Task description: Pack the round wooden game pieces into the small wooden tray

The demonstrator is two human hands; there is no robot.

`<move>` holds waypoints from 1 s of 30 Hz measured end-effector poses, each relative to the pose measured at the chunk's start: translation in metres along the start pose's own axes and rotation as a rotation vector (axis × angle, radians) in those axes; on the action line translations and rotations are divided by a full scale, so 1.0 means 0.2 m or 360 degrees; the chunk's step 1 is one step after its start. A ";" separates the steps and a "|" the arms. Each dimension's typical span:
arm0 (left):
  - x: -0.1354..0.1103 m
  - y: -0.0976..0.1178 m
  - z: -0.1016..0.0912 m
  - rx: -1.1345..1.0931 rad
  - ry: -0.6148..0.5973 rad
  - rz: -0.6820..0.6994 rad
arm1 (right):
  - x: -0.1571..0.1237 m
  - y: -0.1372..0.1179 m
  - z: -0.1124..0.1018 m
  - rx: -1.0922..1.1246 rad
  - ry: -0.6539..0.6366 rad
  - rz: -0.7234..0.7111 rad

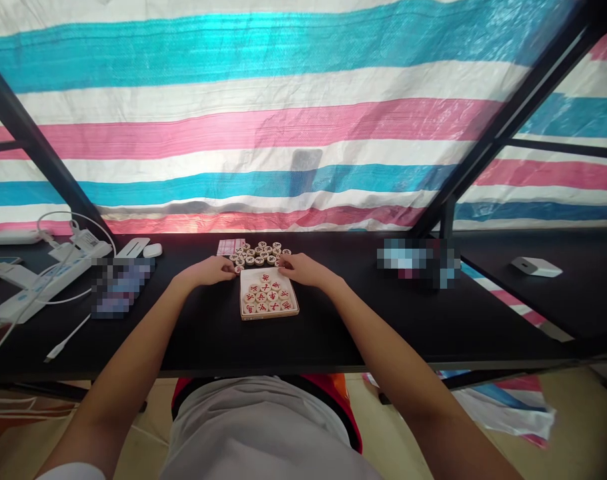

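Observation:
A shallow square box [251,278] lies in front of me, with several round Chinese chess pieces marked in red in its nearer part. Behind it several dark-marked Chinese chess pieces [258,251] are spread in a cluster on the table. My left hand [214,270] is at the box's far left corner, its fingers closed on a red-marked piece [239,270]. At the far right corner my right hand [306,270] has its fingertips pinched at another red-marked piece [277,263], partly hidden by them.
A red-and-white gridded sheet [230,247] lies behind my left hand. To the left are a blurred-out flat item [121,288], a white earbud case [153,251], a power strip [48,283] and cables. Blurred items [416,261] lie right. Black metal bars [483,153] slant upward before striped sheeting.

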State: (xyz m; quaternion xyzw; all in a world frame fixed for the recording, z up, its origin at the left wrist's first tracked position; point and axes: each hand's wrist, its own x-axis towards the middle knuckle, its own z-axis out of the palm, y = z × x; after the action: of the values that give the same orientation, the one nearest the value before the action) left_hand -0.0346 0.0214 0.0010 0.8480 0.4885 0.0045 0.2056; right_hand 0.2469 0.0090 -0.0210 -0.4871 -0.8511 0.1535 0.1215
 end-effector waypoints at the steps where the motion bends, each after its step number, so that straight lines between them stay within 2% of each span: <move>1: 0.00 0.01 0.01 -0.0005 0.0027 0.0018 | 0.00 0.00 0.00 -0.0008 0.0005 -0.0012; 6: 0.03 0.06 0.05 0.0076 0.0108 0.0123 | 0.01 0.01 0.01 -0.0009 0.0027 -0.0052; 10: 0.05 0.05 0.08 0.0135 0.0148 0.0218 | 0.01 0.01 0.02 -0.0031 0.0008 -0.0027; 20: 0.04 0.06 0.09 0.0136 0.0157 0.0193 | 0.01 0.00 0.01 -0.0047 -0.0005 -0.0014; 26: 0.04 0.05 0.09 0.0107 0.0138 0.0289 | 0.01 0.00 0.01 -0.0029 -0.0022 -0.0002; 30: 0.05 0.05 0.11 0.0181 0.0131 0.0239 | 0.00 -0.01 0.00 -0.0027 -0.0022 0.0004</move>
State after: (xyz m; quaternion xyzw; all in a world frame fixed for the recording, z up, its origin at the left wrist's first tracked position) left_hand -0.0169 0.0178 -0.0175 0.8917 0.4309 0.0271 0.1358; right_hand 0.2445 0.0087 -0.0208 -0.4882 -0.8526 0.1498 0.1112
